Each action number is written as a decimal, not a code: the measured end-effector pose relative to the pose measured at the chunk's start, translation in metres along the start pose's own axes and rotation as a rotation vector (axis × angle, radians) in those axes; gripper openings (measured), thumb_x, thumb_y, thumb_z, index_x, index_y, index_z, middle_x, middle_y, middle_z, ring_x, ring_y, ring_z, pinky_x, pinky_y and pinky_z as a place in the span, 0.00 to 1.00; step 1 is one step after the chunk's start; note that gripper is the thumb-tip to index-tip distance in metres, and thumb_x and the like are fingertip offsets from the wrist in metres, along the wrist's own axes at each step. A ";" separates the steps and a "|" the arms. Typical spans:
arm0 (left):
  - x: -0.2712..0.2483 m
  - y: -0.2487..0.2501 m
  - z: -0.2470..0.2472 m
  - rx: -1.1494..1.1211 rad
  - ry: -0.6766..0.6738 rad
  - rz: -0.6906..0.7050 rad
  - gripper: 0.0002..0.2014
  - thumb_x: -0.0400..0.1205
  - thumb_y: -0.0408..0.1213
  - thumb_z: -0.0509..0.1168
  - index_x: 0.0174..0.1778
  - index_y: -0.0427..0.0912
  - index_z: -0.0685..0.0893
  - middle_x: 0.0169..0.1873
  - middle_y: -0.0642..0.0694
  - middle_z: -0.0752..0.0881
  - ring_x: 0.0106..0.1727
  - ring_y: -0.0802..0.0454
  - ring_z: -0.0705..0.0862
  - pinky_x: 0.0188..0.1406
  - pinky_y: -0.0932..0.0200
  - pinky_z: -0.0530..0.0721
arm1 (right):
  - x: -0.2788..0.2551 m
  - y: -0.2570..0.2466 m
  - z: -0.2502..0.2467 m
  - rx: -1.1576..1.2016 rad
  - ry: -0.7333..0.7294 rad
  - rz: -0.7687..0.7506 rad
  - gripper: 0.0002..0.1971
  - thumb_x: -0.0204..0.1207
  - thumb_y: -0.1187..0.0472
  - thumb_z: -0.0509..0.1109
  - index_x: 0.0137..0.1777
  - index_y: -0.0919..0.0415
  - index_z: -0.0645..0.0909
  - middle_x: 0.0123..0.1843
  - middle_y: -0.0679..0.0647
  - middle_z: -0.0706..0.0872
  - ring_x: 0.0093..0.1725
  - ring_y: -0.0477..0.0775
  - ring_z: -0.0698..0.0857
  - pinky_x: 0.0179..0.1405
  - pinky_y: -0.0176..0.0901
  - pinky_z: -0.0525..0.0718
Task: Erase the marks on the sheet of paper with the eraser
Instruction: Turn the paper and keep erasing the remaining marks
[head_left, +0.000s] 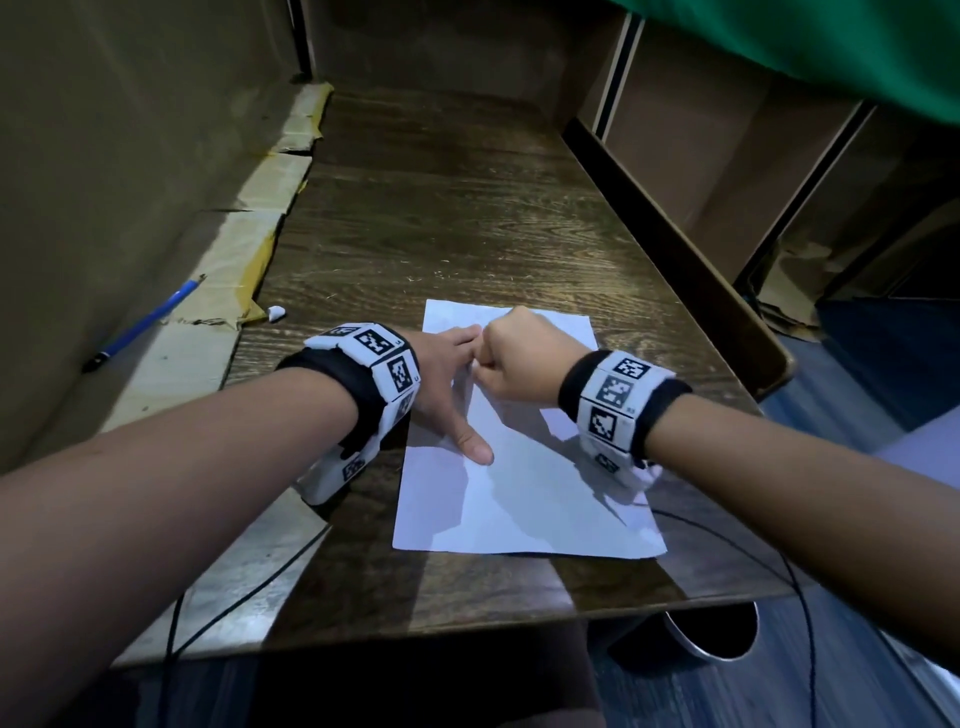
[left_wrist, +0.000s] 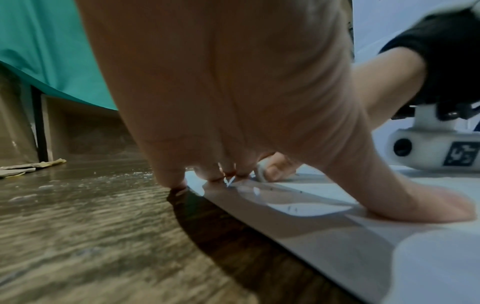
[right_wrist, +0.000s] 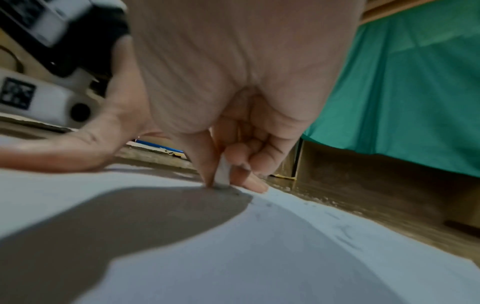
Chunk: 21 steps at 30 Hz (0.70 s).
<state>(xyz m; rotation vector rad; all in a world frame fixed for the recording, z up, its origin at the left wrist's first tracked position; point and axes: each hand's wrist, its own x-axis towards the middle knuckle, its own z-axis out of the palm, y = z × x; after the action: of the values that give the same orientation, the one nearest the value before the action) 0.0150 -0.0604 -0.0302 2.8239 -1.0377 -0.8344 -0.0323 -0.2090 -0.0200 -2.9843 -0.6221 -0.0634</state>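
A white sheet of paper (head_left: 524, 488) lies on the dark wooden desk (head_left: 441, 208). My left hand (head_left: 447, 374) lies flat on the sheet's left part, fingers and thumb spread and pressing it down (left_wrist: 415, 203). My right hand (head_left: 524, 358) is curled into a fist near the sheet's far edge and pinches a small white eraser (right_wrist: 223, 170), whose lower end touches the paper. The same eraser (left_wrist: 260, 171) shows beyond my left fingers. Faint pencil marks (right_wrist: 345, 234) run along the paper's right side. In the head view the eraser is hidden by the fist.
A blue pen (head_left: 143, 325) lies on the cardboard strip at the left, and a small white scrap (head_left: 275, 313) sits by the desk's left edge. Eraser crumbs dot the wood beyond the sheet. A green cloth (head_left: 831, 41) hangs at the back right. Black cables trail off the desk's near edge.
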 end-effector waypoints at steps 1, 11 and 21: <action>0.000 0.000 0.000 0.004 0.000 -0.003 0.74 0.49 0.81 0.75 0.87 0.66 0.41 0.86 0.70 0.41 0.87 0.50 0.58 0.82 0.39 0.64 | 0.000 0.000 0.002 -0.011 0.006 0.003 0.23 0.73 0.63 0.65 0.19 0.56 0.61 0.20 0.51 0.66 0.24 0.55 0.68 0.29 0.45 0.71; 0.001 -0.002 0.003 0.027 0.014 -0.016 0.77 0.46 0.83 0.73 0.87 0.64 0.37 0.86 0.69 0.38 0.88 0.51 0.52 0.84 0.38 0.60 | 0.003 0.004 0.001 0.009 0.028 0.045 0.23 0.71 0.64 0.66 0.18 0.58 0.60 0.17 0.53 0.64 0.21 0.54 0.64 0.28 0.46 0.70; 0.003 -0.006 0.004 -0.006 0.007 -0.030 0.79 0.44 0.85 0.71 0.86 0.66 0.34 0.85 0.70 0.36 0.89 0.49 0.52 0.85 0.37 0.58 | 0.009 0.003 0.003 0.019 0.026 0.072 0.23 0.71 0.62 0.66 0.17 0.58 0.61 0.17 0.54 0.65 0.20 0.53 0.65 0.27 0.45 0.69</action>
<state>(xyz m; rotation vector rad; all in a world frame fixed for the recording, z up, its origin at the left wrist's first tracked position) 0.0187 -0.0569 -0.0358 2.8423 -0.9927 -0.8281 -0.0224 -0.2080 -0.0232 -2.9795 -0.5094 -0.0899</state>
